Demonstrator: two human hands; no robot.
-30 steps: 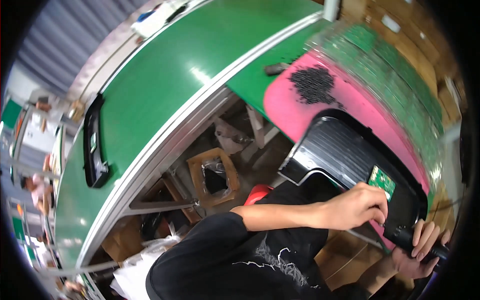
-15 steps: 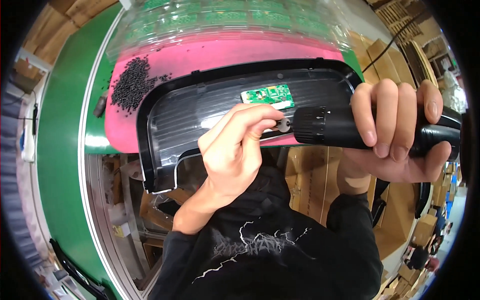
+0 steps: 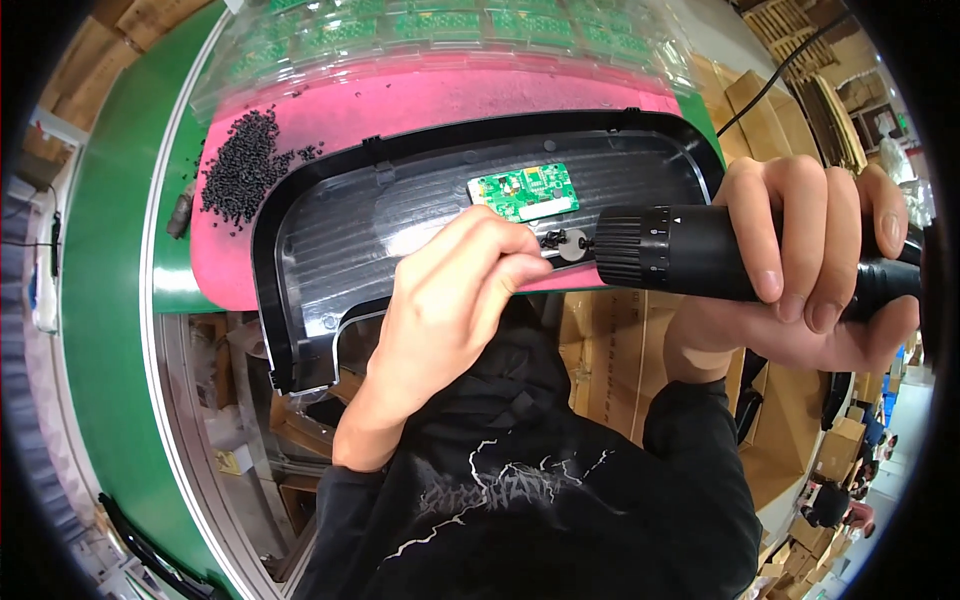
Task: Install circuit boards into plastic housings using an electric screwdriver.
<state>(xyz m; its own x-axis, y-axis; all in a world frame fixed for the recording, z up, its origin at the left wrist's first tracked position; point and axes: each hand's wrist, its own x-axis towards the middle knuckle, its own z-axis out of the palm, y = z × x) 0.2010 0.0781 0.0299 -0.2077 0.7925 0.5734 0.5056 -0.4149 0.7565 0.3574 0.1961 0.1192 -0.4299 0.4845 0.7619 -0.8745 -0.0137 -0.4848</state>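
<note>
My right hand (image 3: 805, 260) is wrapped round a black electric screwdriver (image 3: 690, 250), held sideways above the tray-shaped part with its tip pointing left. Around its bit sits a round, silvery disc (image 3: 573, 245). Right beside the disc, at the fingertips of my left hand (image 3: 440, 305), are several small black screws (image 3: 553, 239). The left thumb and forefinger are closed in a pinch against them. Beneath both hands lies a curved black plastic housing (image 3: 350, 225). A green circuit board (image 3: 535, 190) with a white connector rests inside it.
A heap of small black screws (image 3: 240, 170) lies on the pink mat (image 3: 225, 265), left of the housing. Clear plastic trays of green boards (image 3: 450, 40) are stacked at the back. Cardboard boxes (image 3: 780, 420) stand at the right, beside the green table (image 3: 110, 250).
My left fingers have drawn slightly left and down from the disc, and the black screws now show. The screwdriver has shifted a little right. The view has moved slightly.
</note>
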